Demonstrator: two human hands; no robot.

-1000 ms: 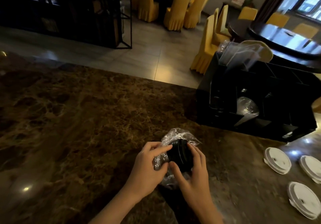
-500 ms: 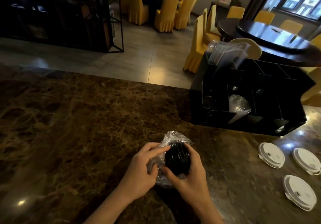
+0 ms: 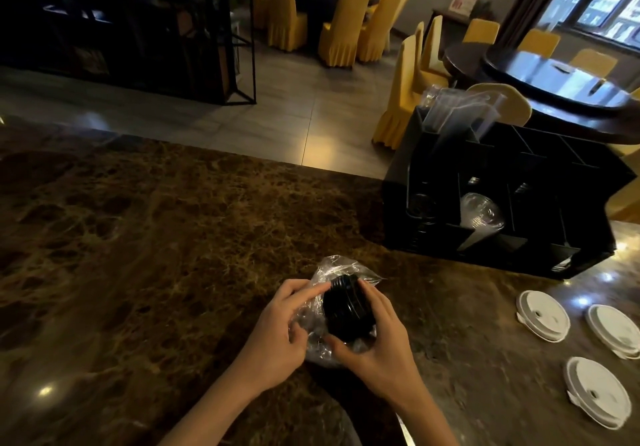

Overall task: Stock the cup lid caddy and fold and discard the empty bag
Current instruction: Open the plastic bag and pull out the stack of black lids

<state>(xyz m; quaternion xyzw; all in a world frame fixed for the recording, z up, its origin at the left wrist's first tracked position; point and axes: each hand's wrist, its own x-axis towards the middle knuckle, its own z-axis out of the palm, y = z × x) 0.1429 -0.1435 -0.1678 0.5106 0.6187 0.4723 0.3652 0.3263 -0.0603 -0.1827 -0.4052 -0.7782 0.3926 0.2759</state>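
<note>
A stack of black cup lids [image 3: 348,308] lies on its side inside a crumpled clear plastic bag [image 3: 334,270] on the brown marble counter [image 3: 156,255]. My left hand [image 3: 277,334] pinches the bag on the left of the stack. Around the right side of the stack curls my right hand [image 3: 377,348], thumb underneath. The black lid caddy [image 3: 540,203] stands at the back right, with clear dome lids [image 3: 481,215] in a middle slot and dark lids [image 3: 424,210] in the left slot.
Three white flat lids [image 3: 542,314] [image 3: 614,329] [image 3: 597,392] lie on the counter at the right. Clear cups [image 3: 457,109] stick up from the caddy's back. Beyond the counter edge are a tiled floor, yellow-covered chairs and dark round tables.
The view has shifted slightly. Both hands stay on the bagged stack, and more of the black lids shows out of the bag than before.
</note>
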